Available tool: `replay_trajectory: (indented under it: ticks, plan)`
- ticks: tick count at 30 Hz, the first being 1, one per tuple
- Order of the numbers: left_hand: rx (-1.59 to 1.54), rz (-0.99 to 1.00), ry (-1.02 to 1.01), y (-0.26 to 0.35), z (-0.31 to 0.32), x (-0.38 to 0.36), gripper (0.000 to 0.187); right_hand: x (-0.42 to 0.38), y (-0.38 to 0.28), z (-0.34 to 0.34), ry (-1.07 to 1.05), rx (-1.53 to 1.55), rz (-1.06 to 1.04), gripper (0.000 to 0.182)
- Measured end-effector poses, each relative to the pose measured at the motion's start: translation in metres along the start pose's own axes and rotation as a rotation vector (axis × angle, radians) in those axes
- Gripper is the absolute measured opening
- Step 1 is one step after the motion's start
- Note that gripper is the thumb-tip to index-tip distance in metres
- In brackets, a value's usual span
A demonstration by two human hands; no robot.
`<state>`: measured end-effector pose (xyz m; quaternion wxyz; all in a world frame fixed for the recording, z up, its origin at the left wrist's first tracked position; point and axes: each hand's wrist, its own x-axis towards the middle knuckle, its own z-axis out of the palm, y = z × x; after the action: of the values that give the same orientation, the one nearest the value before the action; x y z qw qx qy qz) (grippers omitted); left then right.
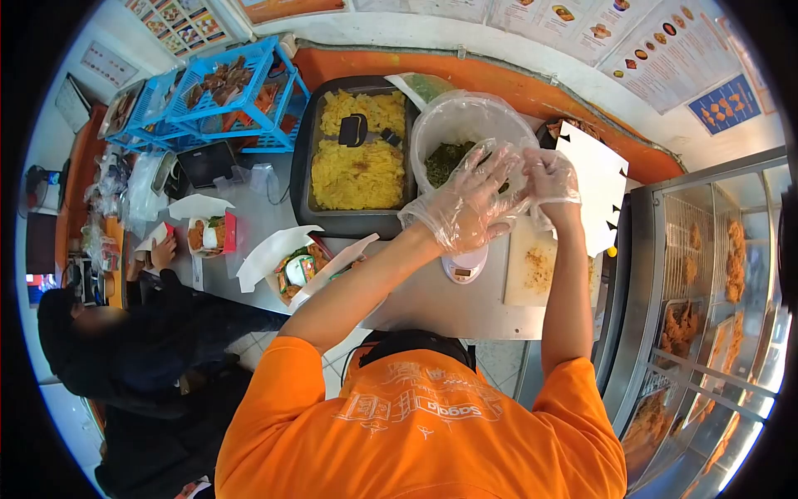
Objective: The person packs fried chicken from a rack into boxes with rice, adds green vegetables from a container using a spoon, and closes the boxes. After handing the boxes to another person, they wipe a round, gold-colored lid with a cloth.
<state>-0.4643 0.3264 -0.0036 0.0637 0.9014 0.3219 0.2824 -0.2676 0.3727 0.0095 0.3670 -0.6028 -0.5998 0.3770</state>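
Note:
My left hand [475, 198], in a clear plastic glove, is raised in front of a large plastic-lined bowl [474, 108], its fingers spread. Shredded dark green leaves [447, 160] lie inside that bowl, partly hidden by the hand. Close to the left fingertips is my right hand [550, 176], also in a clear glove, with its fingers curled closed; what they hold, if anything, cannot be made out. Below the left hand stands a small white kitchen scale [465, 266]. A cutting board [517, 287] with brown crumbs lies under the right forearm.
A black pan [306, 187] holds yellow food, with food boxes [258, 264] [199, 206] nearby. A blue rack [287, 91] stands at back left. White card [590, 191] and a glass cabinet [657, 333] of fried food are at right. Another person [158, 341] works at left.

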Motion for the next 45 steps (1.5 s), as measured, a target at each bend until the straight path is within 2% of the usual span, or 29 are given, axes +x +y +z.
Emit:
replay_trajectory:
  ticks: [1, 2, 5, 6, 8, 9, 11, 13, 15, 17, 19, 21, 23, 25, 27, 29, 30, 31, 33, 35, 37, 38, 39, 40, 41, 42, 43, 44, 45]
  plan:
    - [0.03, 0.016, -0.036, 0.001, -0.003, -0.002, 0.062, 0.003, -0.003, -0.004, 0.009, -0.053, -0.007, 0.037]
    - [0.057, 0.034, -0.073, 0.003, -0.007, -0.003, 0.063, 0.006, -0.007, -0.008, 0.02, 0.02, 0.073, 0.039]
    - [0.087, 0.045, -0.131, 0.005, -0.014, -0.004, 0.063, 0.001, -0.024, -0.006, -0.049, 0.149, 0.089, 0.041]
    - [0.086, 0.046, -0.129, 0.006, -0.013, -0.005, 0.063, 0.002, -0.028, -0.004, -0.216, 0.014, 0.106, 0.042]
    - [0.178, 0.064, -0.147, 0.006, -0.008, -0.008, 0.065, 0.0, -0.03, 0.001, -0.211, -0.084, 0.023, 0.041]
    - [0.181, 0.066, -0.148, 0.006, -0.007, -0.009, 0.065, 0.001, -0.032, 0.003, -0.207, -0.185, -0.062, 0.041]
    - [0.275, 0.052, -0.143, 0.008, -0.004, -0.012, 0.068, 0.013, -0.029, 0.0, -0.19, -0.125, -0.051, 0.039]
    - [0.277, 0.026, -0.13, 0.004, 0.0, -0.012, 0.069, 0.031, -0.005, -0.003, -0.045, -0.027, -0.085, 0.04]
    - [0.278, 0.004, -0.117, 0.0, 0.003, -0.011, 0.071, 0.024, -0.013, 0.005, 0.063, -0.129, -0.093, 0.044]
    - [0.3, 0.036, 0.004, -0.003, 0.006, -0.011, 0.069, 0.019, -0.012, 0.014, 0.024, 0.274, 0.079, 0.048]
    - [0.285, 0.009, -0.059, -0.002, 0.004, -0.012, 0.068, 0.003, -0.029, 0.011, -0.069, 0.224, 0.121, 0.048]
    - [0.274, -0.016, -0.123, 0.0, -0.005, -0.01, 0.066, 0.001, -0.038, 0.005, -0.369, 0.053, 0.026, 0.046]
    - [0.117, 0.052, 0.008, 0.004, -0.013, -0.005, 0.061, 0.001, -0.033, 0.008, -0.335, 0.134, 0.096, 0.045]
    - [0.135, 0.024, 0.033, 0.002, -0.012, -0.01, 0.059, 0.008, -0.014, 0.011, -0.082, 0.114, 0.096, 0.044]
    - [0.156, 0.0, 0.057, 0.001, -0.008, -0.011, 0.058, -0.005, -0.017, 0.007, -0.166, 0.165, 0.047, 0.044]
    - [0.239, -0.151, 0.141, -0.001, -0.006, -0.009, 0.057, -0.011, -0.024, 0.003, -0.255, 0.22, -0.005, 0.044]
    - [0.291, -0.215, -0.001, 0.0, -0.011, -0.008, 0.056, -0.015, -0.026, 0.002, -0.323, 0.114, 0.037, 0.045]
    - [0.288, -0.212, -0.006, -0.002, -0.011, -0.009, 0.056, -0.018, -0.027, 0.001, -0.389, 0.008, 0.08, 0.047]
    - [0.268, -0.131, 0.1, -0.003, -0.011, -0.007, 0.058, -0.005, -0.005, -0.005, -0.308, 0.103, 0.099, 0.042]
    - [0.173, -0.114, 0.061, -0.01, -0.017, -0.012, 0.058, 0.004, 0.005, -0.011, -0.095, 0.392, 0.127, 0.039]
    - [-0.03, 0.01, 0.045, -0.02, -0.015, -0.015, 0.054, 0.0, -0.003, -0.017, -0.017, 0.436, 0.134, 0.04]
    - [-0.129, 0.023, 0.135, -0.015, -0.022, -0.015, 0.044, -0.001, -0.002, -0.015, 0.028, 0.359, 0.065, 0.038]
    - [-0.136, 0.029, 0.127, -0.007, -0.018, -0.017, 0.044, -0.004, -0.002, -0.013, 0.071, 0.28, -0.003, 0.036]
    - [-0.628, -0.205, 0.325, 0.004, -0.012, -0.018, 0.037, -0.008, -0.003, -0.011, 0.08, 0.28, 0.004, 0.036]
    - [-1.117, -0.449, 0.516, 0.013, -0.008, -0.019, 0.032, -0.016, -0.017, -0.008, 0.189, 0.1, -0.042, 0.031]
    - [-1.122, -0.448, 0.51, 0.02, -0.007, -0.019, 0.032, -0.024, -0.027, -0.001, 0.295, -0.082, -0.087, 0.034]
    - [-1.207, -0.625, 0.563, 0.026, -0.008, -0.019, 0.029, -0.034, -0.032, 0.009, 0.299, -0.084, -0.084, 0.034]
    - [-1.286, -0.806, 0.615, 0.03, -0.009, -0.016, 0.027, -0.045, -0.036, 0.021, 0.399, -0.256, -0.335, 0.044]
    - [-1.29, -0.808, 0.61, 0.033, -0.01, -0.013, 0.027, -0.054, -0.039, 0.029, 0.492, -0.429, -0.584, 0.06]
